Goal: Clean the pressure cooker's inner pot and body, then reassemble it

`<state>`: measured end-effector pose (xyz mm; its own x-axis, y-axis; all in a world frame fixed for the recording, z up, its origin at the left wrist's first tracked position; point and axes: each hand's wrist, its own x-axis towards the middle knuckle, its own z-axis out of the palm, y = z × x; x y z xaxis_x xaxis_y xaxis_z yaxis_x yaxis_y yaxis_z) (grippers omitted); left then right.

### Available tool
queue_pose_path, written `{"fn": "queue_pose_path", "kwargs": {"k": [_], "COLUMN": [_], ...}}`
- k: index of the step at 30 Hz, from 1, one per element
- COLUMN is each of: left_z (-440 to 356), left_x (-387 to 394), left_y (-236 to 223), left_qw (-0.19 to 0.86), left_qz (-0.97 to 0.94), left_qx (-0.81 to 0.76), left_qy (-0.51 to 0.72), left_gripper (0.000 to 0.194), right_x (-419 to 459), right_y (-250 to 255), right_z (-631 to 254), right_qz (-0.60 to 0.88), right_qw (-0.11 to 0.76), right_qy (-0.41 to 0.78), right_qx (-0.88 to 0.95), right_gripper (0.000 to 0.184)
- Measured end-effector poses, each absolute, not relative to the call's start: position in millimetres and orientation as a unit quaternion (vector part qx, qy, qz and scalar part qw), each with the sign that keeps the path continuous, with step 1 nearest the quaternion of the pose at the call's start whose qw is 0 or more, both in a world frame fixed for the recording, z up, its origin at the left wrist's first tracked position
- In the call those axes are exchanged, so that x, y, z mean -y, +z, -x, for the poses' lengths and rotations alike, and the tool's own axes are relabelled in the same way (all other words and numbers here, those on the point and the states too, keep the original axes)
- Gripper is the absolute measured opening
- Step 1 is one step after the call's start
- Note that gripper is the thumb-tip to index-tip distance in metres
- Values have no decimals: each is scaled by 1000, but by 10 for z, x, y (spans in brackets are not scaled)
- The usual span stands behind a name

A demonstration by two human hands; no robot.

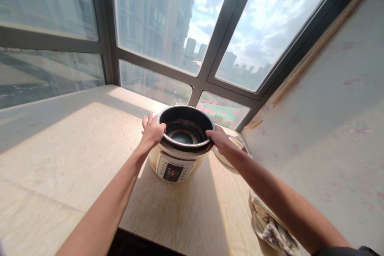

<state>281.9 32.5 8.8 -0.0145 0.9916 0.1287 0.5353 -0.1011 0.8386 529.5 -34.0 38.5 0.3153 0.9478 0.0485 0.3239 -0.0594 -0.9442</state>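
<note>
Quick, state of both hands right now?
Left hand: closed on the left rim of the round black inner pot.
Right hand: closed on that pot's right rim, above the white cooker body with a control panel.

Sunlight through tall dark-framed windows (159, 16) falls across the pale marbled ledge (69, 152).

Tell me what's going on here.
A person's left hand and right hand grip opposite sides of the rim of a dark inner pot, at the top of an electric cooker by the windows. The pot looks empty; whether it is fully seated is hard to tell. What looks like the lid lies beside the cooker, and a crumpled cloth is nearer the person.
</note>
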Motion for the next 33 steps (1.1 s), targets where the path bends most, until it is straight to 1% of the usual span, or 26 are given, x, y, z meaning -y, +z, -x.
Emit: {"fn": "queue_pose_path", "kwargs": {"k": [3, 12, 14, 18, 20, 26, 30, 31, 33], "left_z": [-2819, -2808, -2802, -2802, -2805, -2789, -2746, -2733, -2708], "left_x": [-359, -339, -331, -334, -345, -407, -458, -465, -472], "left_y": [32, 19, 27, 21, 8, -64, -135, -153, -185], "left_qw": [284, 243, 243, 242, 232, 206, 187, 185, 192], "left_qz": [-642, -659, -658, -660, -664, -680, -698, -697, -685], "left_qx": [-598, -594, -598, -595, -587, -558, -538, -535, -525], "left_qy": [388, 391, 387, 390, 401, 428, 433, 440, 467], "left_gripper": [79, 79, 80, 76, 73, 62, 57, 56, 54], "right_x": [368, 390, 391, 402, 407, 339, 296, 309, 370], "right_y": [422, 440, 453, 498, 517, 406, 205, 162, 100], "right_z": [-5276, -5322, -5304, -5252, -5243, -5344, -5414, -5427, -5465], "right_qz": [668, 686, 693, 690, 691, 676, 662, 660, 640], "right_qw": [487, 439, 436, 457, 452, 405, 426, 434, 456], "right_qy": [319, 286, 276, 261, 263, 230, 155, 137, 95], "right_qx": [463, 504, 504, 496, 498, 571, 597, 598, 611], "right_gripper": [26, 35, 44, 69, 75, 69, 83, 83, 78]}}
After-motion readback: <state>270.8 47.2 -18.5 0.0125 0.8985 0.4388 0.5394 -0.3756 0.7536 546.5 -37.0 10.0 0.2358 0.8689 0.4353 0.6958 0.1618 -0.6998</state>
